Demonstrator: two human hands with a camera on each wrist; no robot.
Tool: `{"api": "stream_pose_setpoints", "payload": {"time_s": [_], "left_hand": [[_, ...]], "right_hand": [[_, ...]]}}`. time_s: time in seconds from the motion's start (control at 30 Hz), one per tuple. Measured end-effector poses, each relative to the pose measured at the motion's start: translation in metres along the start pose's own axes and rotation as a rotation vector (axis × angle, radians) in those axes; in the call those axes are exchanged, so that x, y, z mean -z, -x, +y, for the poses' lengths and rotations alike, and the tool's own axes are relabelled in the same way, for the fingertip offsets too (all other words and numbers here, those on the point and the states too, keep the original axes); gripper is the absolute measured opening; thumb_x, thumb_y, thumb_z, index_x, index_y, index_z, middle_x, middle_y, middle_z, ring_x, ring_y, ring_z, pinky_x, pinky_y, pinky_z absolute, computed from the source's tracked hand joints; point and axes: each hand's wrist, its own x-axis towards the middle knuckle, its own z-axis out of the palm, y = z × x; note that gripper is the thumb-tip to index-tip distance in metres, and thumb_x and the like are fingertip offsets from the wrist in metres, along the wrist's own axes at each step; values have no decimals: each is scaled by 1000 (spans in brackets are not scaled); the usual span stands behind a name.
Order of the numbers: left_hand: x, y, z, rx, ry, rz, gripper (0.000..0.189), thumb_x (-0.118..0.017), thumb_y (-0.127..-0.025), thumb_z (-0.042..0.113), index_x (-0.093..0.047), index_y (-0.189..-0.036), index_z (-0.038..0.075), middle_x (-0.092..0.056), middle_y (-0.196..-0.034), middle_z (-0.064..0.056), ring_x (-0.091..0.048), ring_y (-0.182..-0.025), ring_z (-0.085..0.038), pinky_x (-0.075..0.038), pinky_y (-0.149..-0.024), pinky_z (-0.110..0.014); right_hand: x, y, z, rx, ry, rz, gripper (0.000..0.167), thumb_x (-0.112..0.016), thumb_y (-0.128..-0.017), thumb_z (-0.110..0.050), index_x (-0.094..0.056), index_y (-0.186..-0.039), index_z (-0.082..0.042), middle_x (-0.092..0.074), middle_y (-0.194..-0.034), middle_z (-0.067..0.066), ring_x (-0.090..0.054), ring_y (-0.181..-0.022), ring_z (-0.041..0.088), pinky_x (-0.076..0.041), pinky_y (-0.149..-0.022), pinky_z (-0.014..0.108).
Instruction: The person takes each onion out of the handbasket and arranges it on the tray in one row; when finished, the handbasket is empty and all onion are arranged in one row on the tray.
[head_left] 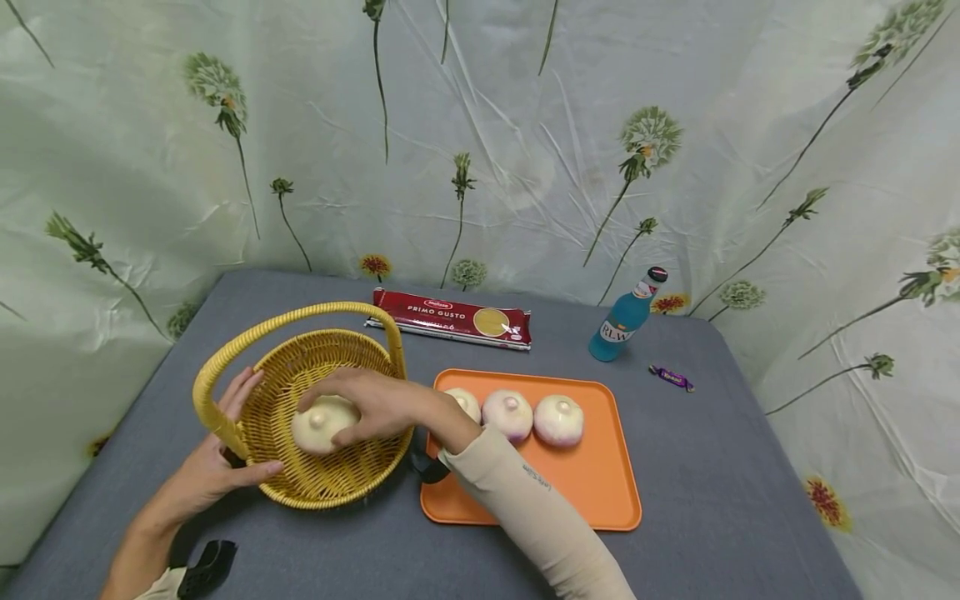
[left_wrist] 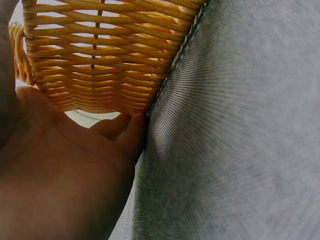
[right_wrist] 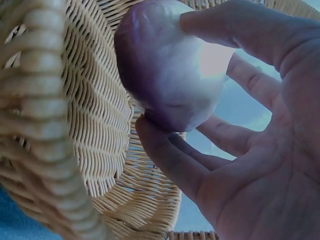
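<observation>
A yellow wicker basket [head_left: 322,492] with an arched handle stands at the left of the table. Inside it my right hand [head_left: 375,404] holds a pale turnip [head_left: 318,427], its thumb and fingers around the sides. From the right wrist the turnip [right_wrist: 165,65] shows purple and white within the woven walls. My left hand [head_left: 202,471] holds the basket's left side, thumb at the near rim and fingers by the handle's foot. Seen from the left wrist, that hand [left_wrist: 65,165] touches the basket's lower wall [left_wrist: 105,65]. Several turnips [head_left: 558,421] lie in a row on the orange tray [head_left: 592,500].
Behind the tray lies a red pasta packet [head_left: 450,317]. A blue bottle [head_left: 626,321] stands at the back right, with a small purple-wrapped candy [head_left: 671,378] in front of it. A floral curtain [head_left: 510,150] borders the grey table [head_left: 720,500]. My right forearm crosses the tray.
</observation>
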Motion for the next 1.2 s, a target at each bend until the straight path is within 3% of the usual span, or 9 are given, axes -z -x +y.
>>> {"api": "stream_pose_setpoints", "payload": {"time_s": [0.2,0.43,0.7,0.97,1.2], "left_hand": [[0,-1,0,2,-13,4,114,-77,-77,-3,-7,-163,23,13,-168,0,11,-151,-9,11,-110,-66],[-1,-1,-1,-15,-14,10,114,-77,-76,-4,-7,-163,21,10,-166,11,11,-150,-7,11,-110,-66],[-3,-1,0,-23,-31,22,115,-77,-75,-5,-8,-163,20,10,-166,12,12,-150,-7,12,-110,-65],[-2,-1,-1,-22,-40,23,115,-78,-75,-4,-8,-163,20,9,-166,12,12,-151,-8,12,-109,-66],[-1,-1,1,-17,-38,14,114,-77,-76,-3,-7,-163,21,10,-166,13,14,-151,-9,11,-106,-72]], "right_hand": [[3,11,1,10,-11,37,55,-73,-88,-18,-55,-140,-14,-55,-143,3,-49,-126,12,-37,-97,16],[5,28,3,15,-45,86,54,-74,-89,-22,-56,-140,-16,-55,-141,4,-48,-125,13,-38,-95,17],[9,54,2,-9,-58,134,53,-74,-90,-29,-56,-139,-22,-52,-142,1,-47,-124,8,-41,-93,17],[9,72,1,-8,-111,191,52,-73,-90,-26,-56,-139,-22,-51,-139,1,-47,-122,9,-43,-93,21],[9,88,5,-62,-136,213,51,-73,-91,-26,-56,-139,-24,-49,-141,1,-47,-121,9,-45,-92,22]]}}
